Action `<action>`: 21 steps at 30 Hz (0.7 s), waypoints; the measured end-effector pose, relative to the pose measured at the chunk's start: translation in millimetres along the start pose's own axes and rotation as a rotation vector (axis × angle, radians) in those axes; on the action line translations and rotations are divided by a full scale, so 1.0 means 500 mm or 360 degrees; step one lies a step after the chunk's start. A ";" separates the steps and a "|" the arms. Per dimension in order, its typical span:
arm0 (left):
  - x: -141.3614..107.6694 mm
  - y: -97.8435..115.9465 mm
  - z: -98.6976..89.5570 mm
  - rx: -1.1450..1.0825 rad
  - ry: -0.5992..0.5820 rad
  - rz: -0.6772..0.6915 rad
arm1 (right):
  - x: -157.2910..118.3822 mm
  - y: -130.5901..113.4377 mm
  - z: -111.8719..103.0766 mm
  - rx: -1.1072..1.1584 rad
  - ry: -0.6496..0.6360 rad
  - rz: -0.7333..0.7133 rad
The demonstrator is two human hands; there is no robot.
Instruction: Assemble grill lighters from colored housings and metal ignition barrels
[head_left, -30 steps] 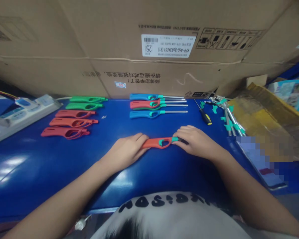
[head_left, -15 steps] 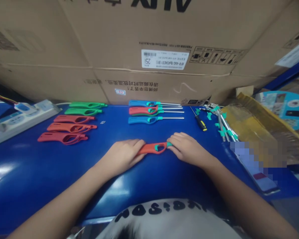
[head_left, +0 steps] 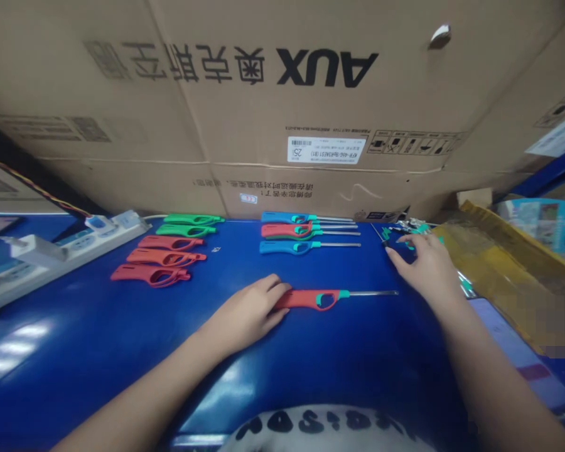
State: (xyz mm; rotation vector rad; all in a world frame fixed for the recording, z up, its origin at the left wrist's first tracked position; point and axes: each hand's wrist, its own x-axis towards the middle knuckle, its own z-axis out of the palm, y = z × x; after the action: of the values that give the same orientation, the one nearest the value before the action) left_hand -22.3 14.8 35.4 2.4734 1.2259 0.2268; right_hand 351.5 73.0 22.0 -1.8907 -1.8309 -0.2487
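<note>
My left hand [head_left: 249, 311] is closed round the rear of a red gas lighter [head_left: 306, 299]. The lighter lies level over the blue table, with a green trigger and collar and a bare metal tube pointing right. My right hand [head_left: 426, 267] is at the right back, thumb and fingers apart and curved. Below its fingertips is a screwdriver [head_left: 378, 233]; its shaft shows, while the handle is mostly hidden by the hand. Just beyond the fingers are metal tubes with green parts [head_left: 412, 225], partly covered by my hand.
Several lighters with tubes, one a blue lighter [head_left: 287, 247], lie at the back centre. Red and green lighter shells, such as a red shell [head_left: 134, 274], lie left. A white power strip [head_left: 89, 248], yellow-brown packaging [head_left: 480, 251] and a phone [head_left: 513, 339] flank the sides. A cardboard box [head_left: 216, 125] stands behind.
My right hand has left the lighter's front end and moved right and back to the screwdriver. The lighter's metal tube now shows. My left hand still holds the lighter; the view has tilted up.
</note>
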 end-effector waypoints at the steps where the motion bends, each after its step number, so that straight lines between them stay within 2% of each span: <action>1: -0.001 0.002 -0.001 -0.0020 0.0002 -0.0009 | 0.004 0.018 0.009 -0.0045 -0.0124 0.0090; 3: -0.004 0.008 -0.002 -0.0062 0.0008 -0.0044 | 0.007 0.037 0.021 -0.0022 -0.0413 0.0221; 5: -0.008 0.013 -0.001 -0.0109 0.0019 -0.0100 | 0.009 0.027 0.018 -0.0008 -0.0469 0.0287; 6: -0.010 0.016 0.000 -0.0129 0.0033 -0.0133 | 0.009 0.011 0.010 -0.0002 -0.0402 0.0311; 8: -0.013 0.021 0.005 -0.0148 0.0060 -0.0193 | 0.012 -0.035 -0.010 0.0132 -0.0049 0.0387; 10: -0.015 0.024 0.011 -0.0152 0.0069 -0.0202 | 0.015 -0.091 -0.028 0.0493 0.0292 0.0431; 11: -0.015 0.026 0.014 -0.0149 0.0070 -0.0193 | 0.016 -0.120 -0.033 0.0739 0.0346 0.0444; 12: -0.016 0.026 0.017 -0.0139 0.0073 -0.0182 | 0.017 -0.150 -0.035 0.0984 0.0204 0.0409; 15: -0.018 0.027 0.022 -0.0073 0.0073 -0.0145 | 0.013 -0.244 -0.020 0.1181 -0.0074 0.0288; 18: -0.018 0.025 0.022 -0.0018 0.0075 -0.0123 | 0.001 -0.344 0.013 0.1445 -0.0600 -0.0066; 21: -0.018 0.024 0.021 0.0003 0.0090 -0.0114 | -0.008 -0.427 0.055 0.1481 -0.0719 -0.0218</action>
State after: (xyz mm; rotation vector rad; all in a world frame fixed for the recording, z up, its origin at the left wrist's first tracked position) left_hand -15.9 -1.8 30.8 2.4349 1.3359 0.2784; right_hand 137.6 77.4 43.4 -1.1982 -1.8491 0.9043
